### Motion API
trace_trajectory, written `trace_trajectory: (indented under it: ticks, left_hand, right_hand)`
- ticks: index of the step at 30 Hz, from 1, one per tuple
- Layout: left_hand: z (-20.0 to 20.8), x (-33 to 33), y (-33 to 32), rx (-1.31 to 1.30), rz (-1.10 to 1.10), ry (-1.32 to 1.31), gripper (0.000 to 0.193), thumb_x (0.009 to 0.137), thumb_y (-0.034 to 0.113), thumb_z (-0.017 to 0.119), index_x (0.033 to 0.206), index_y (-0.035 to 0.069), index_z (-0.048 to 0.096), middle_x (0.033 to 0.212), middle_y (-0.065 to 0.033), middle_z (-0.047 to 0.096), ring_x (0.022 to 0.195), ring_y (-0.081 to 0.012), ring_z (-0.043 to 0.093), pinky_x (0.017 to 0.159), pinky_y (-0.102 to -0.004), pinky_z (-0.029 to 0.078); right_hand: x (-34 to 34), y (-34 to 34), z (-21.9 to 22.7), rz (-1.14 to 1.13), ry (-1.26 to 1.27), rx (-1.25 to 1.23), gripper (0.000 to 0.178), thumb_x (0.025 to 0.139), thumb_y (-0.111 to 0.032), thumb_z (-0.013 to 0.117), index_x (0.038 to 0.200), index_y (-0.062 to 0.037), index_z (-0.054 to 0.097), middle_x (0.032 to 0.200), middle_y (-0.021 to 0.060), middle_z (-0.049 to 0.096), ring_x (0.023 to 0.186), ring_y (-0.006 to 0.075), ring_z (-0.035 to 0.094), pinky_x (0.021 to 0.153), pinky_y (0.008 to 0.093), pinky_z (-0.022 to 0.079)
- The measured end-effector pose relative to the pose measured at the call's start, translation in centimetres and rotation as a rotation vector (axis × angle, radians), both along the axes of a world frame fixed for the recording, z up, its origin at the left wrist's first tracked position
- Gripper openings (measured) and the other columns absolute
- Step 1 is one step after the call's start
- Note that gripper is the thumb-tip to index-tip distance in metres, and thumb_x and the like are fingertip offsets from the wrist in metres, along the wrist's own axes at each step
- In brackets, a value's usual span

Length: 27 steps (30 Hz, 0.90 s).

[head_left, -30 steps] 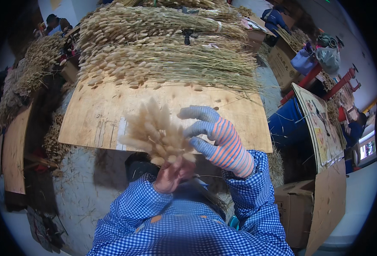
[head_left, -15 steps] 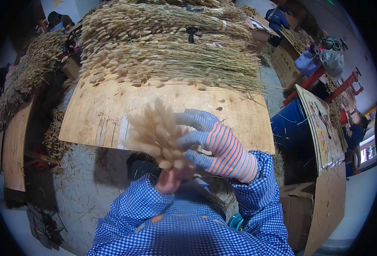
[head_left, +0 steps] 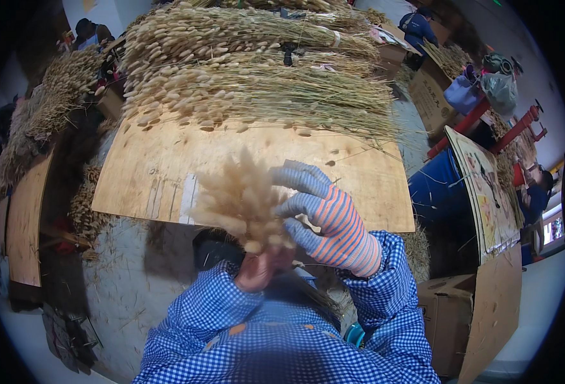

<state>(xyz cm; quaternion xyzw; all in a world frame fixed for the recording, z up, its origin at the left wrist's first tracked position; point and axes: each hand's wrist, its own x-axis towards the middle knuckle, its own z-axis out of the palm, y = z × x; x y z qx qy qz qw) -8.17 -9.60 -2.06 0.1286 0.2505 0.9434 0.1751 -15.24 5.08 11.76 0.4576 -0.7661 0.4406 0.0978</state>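
My bare left hand (head_left: pixel 261 267) is wrapped round the stems of a bunch of dried bunny-tail grass (head_left: pixel 239 195), just below its fluffy tan heads. The bunch stands upright over the near edge of the wooden board, its heads smeared by motion. Part of the stems shows below my hand, slanting down to the right in front of my checked clothing. My right hand (head_left: pixel 324 214), in a striped knit glove, is at the right side of the heads. Its fingers are spread and curved with nothing gripped; whether the fingertips touch the heads I cannot tell.
A wooden board (head_left: pixel 353 185) lies in front of me, with thick piles of bunny-tail grass (head_left: pixel 231 89) across its far half. To the right stand a blue barrel (head_left: pixel 433 185), red pipes (head_left: pixel 516 131) and cardboard boxes (head_left: pixel 445 313). Other people work at the far left and right.
The bunch and my left hand have shifted slightly to the right. My right hand stays beside the heads with its fingers a little more apart.
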Motion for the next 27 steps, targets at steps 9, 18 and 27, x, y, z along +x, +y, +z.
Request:
trace_trajectory:
  ticks: [9, 18, 27]
  left_hand:
    - [0.8, 0.4, 1.1, -0.480, 0.347, 0.014, 0.019, 0.096, 0.025, 0.056, 0.101, 0.008, 0.055, 0.072, 0.0018, 0.046, 0.057, -0.0065, 0.038, 0.052, -0.0226, 0.033]
    - [1.9, -1.1, 0.2, -0.145, 0.135, 0.025, 0.050, 0.097, 0.052, 0.044, 0.065, 0.015, 0.034, 0.054, 0.0051, 0.023, 0.049, -0.0087, 0.019, 0.047, -0.0254, 0.021]
    - [2.3, -2.1, 0.1, -0.057, 0.007, 0.143, 0.056, 0.098, 0.055, 0.037, 0.060, 0.013, 0.033, 0.054, 0.0037, 0.026, 0.048, -0.0087, 0.022, 0.046, -0.0245, 0.022]
  right_hand:
    - [-0.4, 0.2, -1.6, -0.015, -0.137, -0.114, 0.020, 0.078, -0.012, 0.064, 0.096, -0.0032, 0.062, 0.129, 0.0185, 0.054, 0.120, 0.0372, 0.050, 0.098, 0.0410, 0.043]
    - [3.7, 1.8, -10.4, -0.154, -0.886, -0.293, 0.039, 0.089, -0.028, 0.061, 0.114, 0.0017, 0.056, 0.108, 0.0136, 0.063, 0.101, 0.0183, 0.058, 0.088, 0.0311, 0.046]
    - [4.9, 1.7, -13.2, 0.299, -1.049, 0.082, 0.030, 0.089, -0.031, 0.061, 0.090, -0.0017, 0.062, 0.076, 0.0076, 0.065, 0.067, 0.0201, 0.059, 0.065, 0.0350, 0.047]
